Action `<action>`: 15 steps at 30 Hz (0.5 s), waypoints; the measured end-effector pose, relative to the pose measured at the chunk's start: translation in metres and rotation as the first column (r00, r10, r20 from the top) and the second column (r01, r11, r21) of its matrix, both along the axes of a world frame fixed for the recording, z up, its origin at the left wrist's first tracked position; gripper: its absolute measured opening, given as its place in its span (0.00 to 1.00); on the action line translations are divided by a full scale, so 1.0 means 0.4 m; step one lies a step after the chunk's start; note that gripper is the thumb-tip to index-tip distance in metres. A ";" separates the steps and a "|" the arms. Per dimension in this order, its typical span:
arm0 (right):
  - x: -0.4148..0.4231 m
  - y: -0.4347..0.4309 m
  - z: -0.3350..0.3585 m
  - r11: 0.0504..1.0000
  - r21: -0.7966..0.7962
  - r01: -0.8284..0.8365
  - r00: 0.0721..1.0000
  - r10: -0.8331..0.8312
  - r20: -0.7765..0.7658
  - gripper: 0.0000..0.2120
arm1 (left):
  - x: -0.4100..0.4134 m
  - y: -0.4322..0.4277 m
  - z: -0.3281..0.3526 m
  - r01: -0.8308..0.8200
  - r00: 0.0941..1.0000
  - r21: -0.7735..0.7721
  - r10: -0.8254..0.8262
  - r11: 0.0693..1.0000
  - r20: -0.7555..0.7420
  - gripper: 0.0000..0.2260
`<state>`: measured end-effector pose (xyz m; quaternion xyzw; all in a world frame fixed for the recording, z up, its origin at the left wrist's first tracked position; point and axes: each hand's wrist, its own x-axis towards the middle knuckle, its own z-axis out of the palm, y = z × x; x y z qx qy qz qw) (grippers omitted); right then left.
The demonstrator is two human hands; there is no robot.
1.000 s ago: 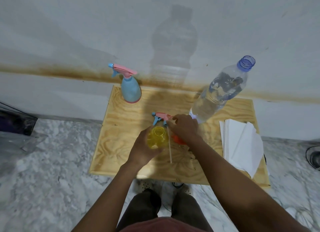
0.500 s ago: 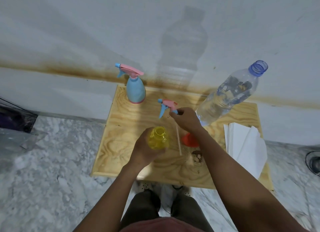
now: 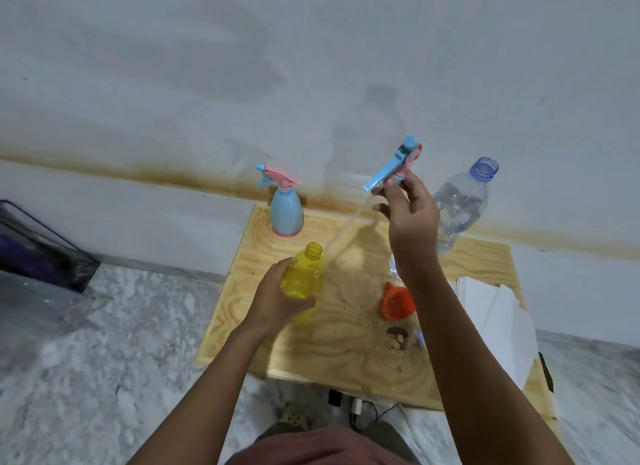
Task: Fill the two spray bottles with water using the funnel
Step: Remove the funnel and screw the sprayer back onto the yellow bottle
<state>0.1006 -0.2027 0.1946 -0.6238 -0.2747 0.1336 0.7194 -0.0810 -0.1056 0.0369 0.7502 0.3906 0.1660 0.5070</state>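
My left hand [image 3: 273,300] grips the yellow spray bottle [image 3: 304,272], which stands uncapped on the wooden board [image 3: 329,343]. My right hand [image 3: 408,208] holds the pink and blue spray head [image 3: 393,164] high above the board, its white dip tube [image 3: 341,236] slanting down toward the yellow bottle's mouth. The blue spray bottle [image 3: 285,210] with its head on stands at the board's far left. An orange funnel [image 3: 396,300] lies on the board beside my right forearm. A clear water bottle [image 3: 460,204] with an open blue neck stands at the far right.
White paper sheets [image 3: 498,326] lie at the board's right edge. A stained wall runs just behind the board. A dark bag [image 3: 38,246] sits on the marble floor to the left. Cables and a plug lie under the board's near edge.
My right hand has lifted the spray head up and right, drawing the dip tube out of the yellow bottle. My left hand stays on the bottle.
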 end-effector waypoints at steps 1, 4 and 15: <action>-0.007 0.000 0.005 1.000 0.016 0.006 1.000 -0.006 0.004 0.14 | -0.003 -0.002 0.002 0.002 1.000 0.006 -0.002 1.000 0.005 0.37; -0.022 0.000 0.019 0.998 0.041 0.043 0.999 -0.042 -0.016 0.13 | -0.016 -0.006 0.006 -0.004 1.000 0.014 0.004 1.000 -0.007 0.38; -0.101 0.010 -0.062 0.963 -0.214 -0.166 0.986 0.167 -0.012 0.13 | -0.035 -0.030 0.044 -0.024 0.999 0.051 0.023 0.998 0.023 0.38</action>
